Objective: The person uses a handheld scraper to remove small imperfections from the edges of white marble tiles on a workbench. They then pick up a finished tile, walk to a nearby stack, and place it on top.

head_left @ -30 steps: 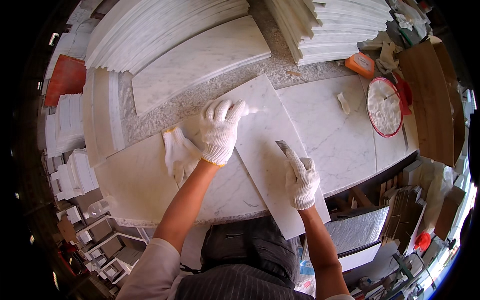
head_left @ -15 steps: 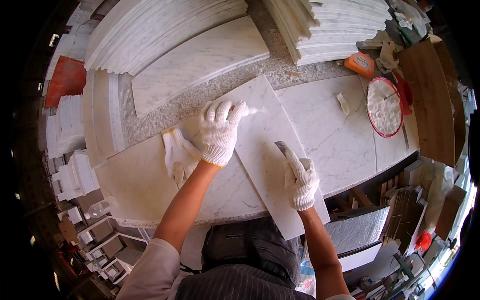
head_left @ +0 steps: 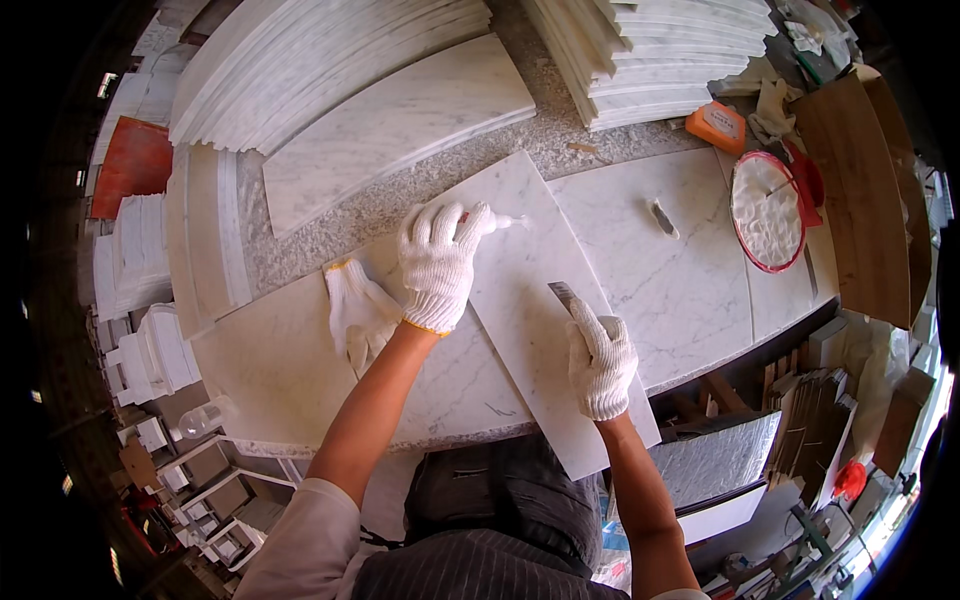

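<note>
A white marble tile [head_left: 530, 330] lies slanted on a larger curved marble slab [head_left: 690, 290]. My left hand [head_left: 437, 262], in a white knit glove, holds a small clear tube [head_left: 503, 222] with its tip over the tile's upper part. My right hand [head_left: 600, 358], also gloved, grips a metal scraper [head_left: 563, 296] whose blade rests on the tile's right side. A spare white glove [head_left: 357, 312] lies flat on the slab just left of my left hand.
A red-rimmed bowl of white paste [head_left: 767, 210] sits at the right, an orange box [head_left: 716, 125] beyond it. Stacks of marble pieces [head_left: 650, 60] stand at the back, a curved slab [head_left: 400, 125] at back left. A wooden board [head_left: 860, 200] lies far right.
</note>
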`<state>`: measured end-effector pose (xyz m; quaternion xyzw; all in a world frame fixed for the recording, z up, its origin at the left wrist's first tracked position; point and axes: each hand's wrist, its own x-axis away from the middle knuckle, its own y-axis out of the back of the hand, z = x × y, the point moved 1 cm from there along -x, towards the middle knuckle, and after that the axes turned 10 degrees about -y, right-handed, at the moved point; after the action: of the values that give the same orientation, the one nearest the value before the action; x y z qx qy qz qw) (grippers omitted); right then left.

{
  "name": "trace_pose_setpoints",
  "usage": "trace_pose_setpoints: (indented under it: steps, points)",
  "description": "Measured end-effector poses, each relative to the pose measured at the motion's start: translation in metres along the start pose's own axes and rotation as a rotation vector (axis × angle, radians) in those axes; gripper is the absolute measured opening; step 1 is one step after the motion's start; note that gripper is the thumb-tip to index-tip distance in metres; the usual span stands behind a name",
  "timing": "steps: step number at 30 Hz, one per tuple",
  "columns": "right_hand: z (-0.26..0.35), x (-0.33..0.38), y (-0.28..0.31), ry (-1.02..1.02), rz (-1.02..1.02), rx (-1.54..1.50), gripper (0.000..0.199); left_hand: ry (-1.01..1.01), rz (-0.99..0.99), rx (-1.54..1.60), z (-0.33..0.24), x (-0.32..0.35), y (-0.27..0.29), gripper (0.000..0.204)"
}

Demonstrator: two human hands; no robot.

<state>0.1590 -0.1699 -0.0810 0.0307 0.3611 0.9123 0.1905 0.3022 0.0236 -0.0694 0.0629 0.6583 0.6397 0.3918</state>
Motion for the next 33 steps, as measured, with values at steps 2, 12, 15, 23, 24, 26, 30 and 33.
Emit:
trace_pose_setpoints:
  steps: [2, 12, 15, 23, 24, 26, 30, 33]
  points:
    - [0.000, 0.000, 0.000, -0.008, -0.014, -0.016, 0.038, 0.000, 0.007, 0.001, 0.000, 0.000, 0.001, 0.033]
    - [-0.007, -0.013, 0.039, -0.296, -0.102, -0.285, 0.036, 0.074, 0.032, 0.046, 0.003, 0.005, 0.004, 0.031]
    - [-0.033, -0.046, 0.075, -0.643, -0.284, -0.494, 0.034, 0.230, -0.002, 0.241, 0.003, 0.011, 0.007, 0.035]
    - [-0.081, -0.127, 0.147, -0.280, -0.294, 0.258, 0.024, 0.731, -0.097, 0.794, -0.028, 0.025, 0.050, 0.031]
    - [-0.084, -0.128, 0.145, -0.220, -0.274, 0.274, 0.025, 0.751, -0.109, 0.837, -0.030, 0.032, 0.050, 0.030]
    - [-0.083, -0.131, 0.145, -0.221, -0.242, 0.259, 0.024, 0.768, -0.095, 0.861, -0.036, 0.038, 0.057, 0.030]
    - [-0.087, -0.132, 0.138, -0.271, -0.238, 0.197, 0.025, 0.732, -0.113, 0.755, -0.039, 0.054, 0.060, 0.032]
    - [-0.098, -0.133, 0.135, -0.296, -0.216, 0.118, 0.025, 0.740, -0.143, 0.787, -0.040, 0.059, 0.063, 0.034]
